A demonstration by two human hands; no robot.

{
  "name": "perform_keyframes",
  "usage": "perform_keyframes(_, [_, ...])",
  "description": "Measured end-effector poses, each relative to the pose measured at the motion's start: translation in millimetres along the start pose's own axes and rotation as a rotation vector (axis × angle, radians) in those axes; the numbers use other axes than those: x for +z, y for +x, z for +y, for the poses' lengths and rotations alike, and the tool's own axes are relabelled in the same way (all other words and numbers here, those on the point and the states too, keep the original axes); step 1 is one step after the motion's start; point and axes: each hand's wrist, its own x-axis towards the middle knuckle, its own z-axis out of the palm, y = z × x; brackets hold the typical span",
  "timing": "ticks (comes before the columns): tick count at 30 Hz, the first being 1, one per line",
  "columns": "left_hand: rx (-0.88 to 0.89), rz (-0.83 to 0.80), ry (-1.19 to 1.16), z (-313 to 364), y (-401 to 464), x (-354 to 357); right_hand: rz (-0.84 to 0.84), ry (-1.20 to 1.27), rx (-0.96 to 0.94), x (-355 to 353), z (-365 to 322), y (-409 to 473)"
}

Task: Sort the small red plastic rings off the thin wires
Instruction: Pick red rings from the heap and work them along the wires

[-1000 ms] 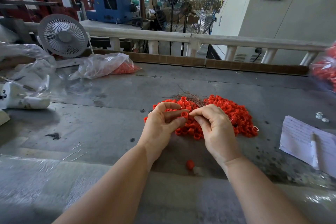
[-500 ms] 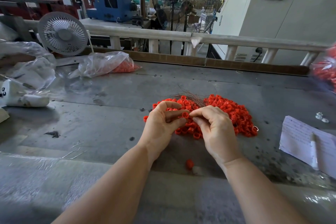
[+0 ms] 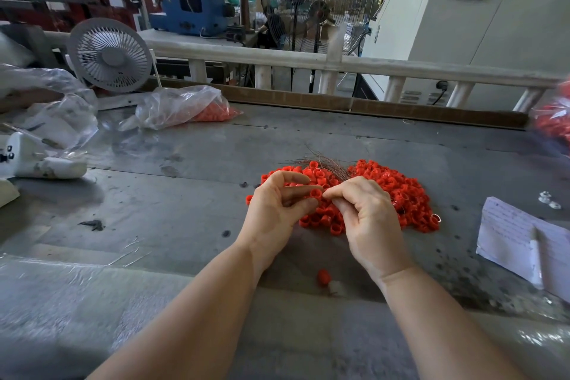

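Observation:
A heap of small red plastic rings lies on the grey metal table, with a bundle of thin wires at its far edge. Both hands hover over the heap's near left side. My left hand pinches one red ring between thumb and fingers. My right hand meets it fingertip to fingertip, its thumb and forefinger pinched at that ring; whether a wire runs between them is too fine to tell. A single red ring lies alone on the table nearer to me.
A clear bag holding red rings lies at the back left beside a small white fan. Another bag of red rings sits at the right edge. Paper sheets with a pen lie at the right. Crumpled plastic and a white object occupy the left.
Both hands stay together over the heap; the fingers have shifted only slightly around the pinched ring.

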Motion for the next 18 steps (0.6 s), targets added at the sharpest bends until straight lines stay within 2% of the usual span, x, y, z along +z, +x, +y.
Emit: perform_keyframes(18, [0.015, -0.021, -0.031, -0.5, 0.4, -2.1, 0.007, 0.026, 0.002, -0.8, -1.2, 0.8])
